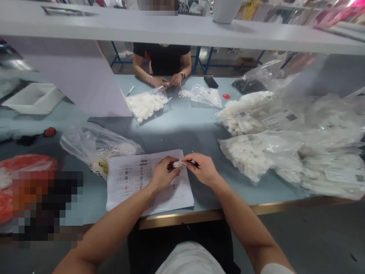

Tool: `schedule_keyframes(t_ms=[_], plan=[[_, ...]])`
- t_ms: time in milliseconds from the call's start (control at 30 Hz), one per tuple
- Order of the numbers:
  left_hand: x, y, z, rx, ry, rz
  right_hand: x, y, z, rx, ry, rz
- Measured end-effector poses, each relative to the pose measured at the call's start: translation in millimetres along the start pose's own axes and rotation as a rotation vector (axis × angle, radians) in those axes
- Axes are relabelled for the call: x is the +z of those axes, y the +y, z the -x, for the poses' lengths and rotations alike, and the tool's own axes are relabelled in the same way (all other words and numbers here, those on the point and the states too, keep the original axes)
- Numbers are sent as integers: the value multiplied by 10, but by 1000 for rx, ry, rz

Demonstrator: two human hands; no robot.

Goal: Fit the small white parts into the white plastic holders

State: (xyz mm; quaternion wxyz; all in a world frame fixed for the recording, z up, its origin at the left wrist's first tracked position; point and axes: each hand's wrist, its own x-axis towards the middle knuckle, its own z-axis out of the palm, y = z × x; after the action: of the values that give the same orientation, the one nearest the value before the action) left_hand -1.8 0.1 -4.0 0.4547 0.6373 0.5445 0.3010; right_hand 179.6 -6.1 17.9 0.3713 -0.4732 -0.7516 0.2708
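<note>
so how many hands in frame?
4. Wearer's left hand and right hand pinch a small white piece over the printed sheet; across the table, a co-worker's first hand and second hand. Others may hide behind the shelf.

Bright overhead light pools on the middle of the pale blue table; its left side lies dimmer. The clear plastic bags at right glare, washed out. The shelf bows with wide-angle distortion. The small white piece between left hand and right hand is blurred.

sheet on table, bags right
</note>
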Motion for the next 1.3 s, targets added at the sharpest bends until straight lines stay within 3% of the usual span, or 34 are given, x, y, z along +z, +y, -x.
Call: schedule_keyframes(t_ms=[267,567,1033,1300], plan=[[21,-84,-12,26,26,-102,46,-54,13,-92,32,87],[10,-93,19,75,43,-168,158,46,7,167,-1,-67],[45,-117,22,102,29,-278,138,23,-43,172,-86,-111],[50,-167,57,166,8,-332,86,15,-136,299,-186,-81]])
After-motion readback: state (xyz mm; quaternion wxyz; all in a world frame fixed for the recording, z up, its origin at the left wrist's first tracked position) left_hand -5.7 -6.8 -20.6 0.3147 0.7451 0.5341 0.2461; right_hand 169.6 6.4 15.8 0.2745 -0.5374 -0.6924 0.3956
